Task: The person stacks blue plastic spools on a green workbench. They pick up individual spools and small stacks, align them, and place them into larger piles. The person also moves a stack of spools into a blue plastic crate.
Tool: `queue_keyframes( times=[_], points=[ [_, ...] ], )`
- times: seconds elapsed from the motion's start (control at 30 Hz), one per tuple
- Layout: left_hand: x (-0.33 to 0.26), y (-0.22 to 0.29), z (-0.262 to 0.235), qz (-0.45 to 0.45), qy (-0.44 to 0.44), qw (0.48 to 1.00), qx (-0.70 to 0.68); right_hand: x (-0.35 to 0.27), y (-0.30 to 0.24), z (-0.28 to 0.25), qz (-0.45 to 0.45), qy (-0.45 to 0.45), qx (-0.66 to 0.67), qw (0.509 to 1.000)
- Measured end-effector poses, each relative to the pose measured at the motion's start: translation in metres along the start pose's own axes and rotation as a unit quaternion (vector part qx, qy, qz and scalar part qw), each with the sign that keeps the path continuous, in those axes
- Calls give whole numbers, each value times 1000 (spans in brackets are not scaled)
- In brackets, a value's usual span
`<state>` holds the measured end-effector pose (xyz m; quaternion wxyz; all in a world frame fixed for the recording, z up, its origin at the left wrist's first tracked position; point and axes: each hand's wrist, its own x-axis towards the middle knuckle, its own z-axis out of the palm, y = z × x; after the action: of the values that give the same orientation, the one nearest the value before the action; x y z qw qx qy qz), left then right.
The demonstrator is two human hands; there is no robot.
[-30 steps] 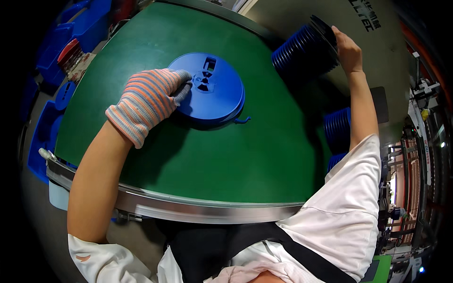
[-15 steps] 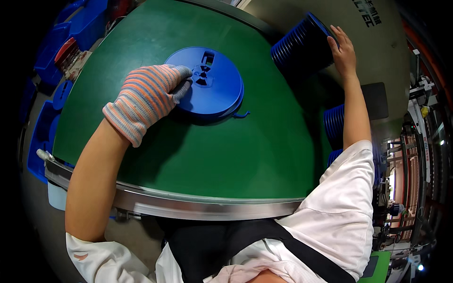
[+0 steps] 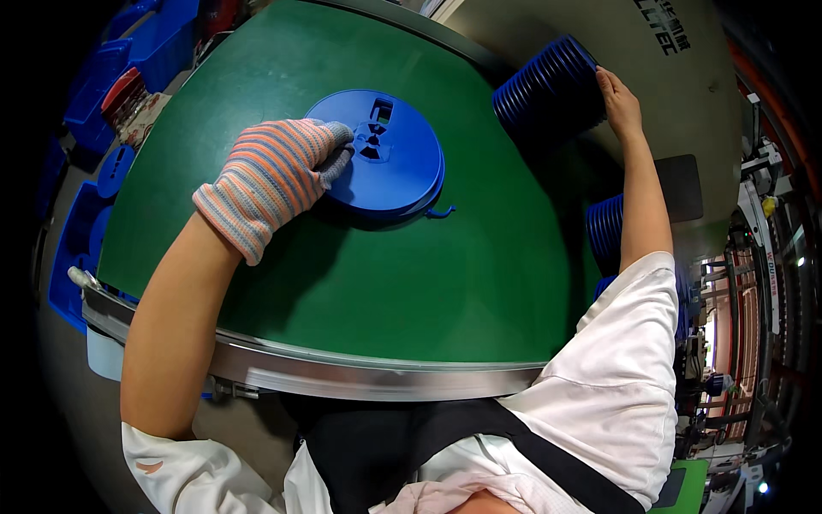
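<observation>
On the green tabletop (image 3: pixel 411 300), a blue round reel (image 3: pixel 394 184) with a slot and cutouts about its centre lies flat, seemingly more than one disc thick. My left hand (image 3: pixel 278 176), in an orange-and-grey striped knit glove, is closed at the reel's left side, its fingers curled over the face. Far to the right, a stack of blue reel discs (image 3: pixel 544 90) leans on its side. My bare right hand (image 3: pixel 622 103) is at that stack's right end, fingers closed on the edge of the end disc; the fingertips are partly hidden.
More blue discs (image 3: pixel 605 231) stand stacked at the right, below my forearm. A beige machine panel (image 3: pixel 676 103) rises behind them. Blue bins (image 3: pixel 81 248) sit off the left side. A metal rail (image 3: pixel 342 377) edges the table in front of me. A short blue scrap (image 3: pixel 441 212) lies beside the reel.
My right hand's spread fingers have come down and closed on the stack's end disc. My left hand stays on the reel; both appear slightly shifted in view.
</observation>
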<state>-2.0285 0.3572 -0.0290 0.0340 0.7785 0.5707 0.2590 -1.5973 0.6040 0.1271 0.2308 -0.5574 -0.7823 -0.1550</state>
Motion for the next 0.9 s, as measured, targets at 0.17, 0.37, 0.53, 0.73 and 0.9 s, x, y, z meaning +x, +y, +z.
queue_keyframes(
  times=[0.17,0.37,0.53,0.73,0.9],
  points=[
    [1,-4,3,-2,-9,1000,-21,-1,-2,0,13,-2,-5,1000],
    [1,1,-1,-2,-3,1000,-10,-7,-8,-5,-49,91,-1,995],
    [0,1,0,2,10,1000,-23,-16,9,-14,-121,158,-70,977],
    [-1,0,-1,7,3,1000,-17,-33,10,-20,-246,243,-177,921],
    [0,-2,-2,5,-7,999,-40,-31,-16,-17,-310,220,-269,885]
  ],
)
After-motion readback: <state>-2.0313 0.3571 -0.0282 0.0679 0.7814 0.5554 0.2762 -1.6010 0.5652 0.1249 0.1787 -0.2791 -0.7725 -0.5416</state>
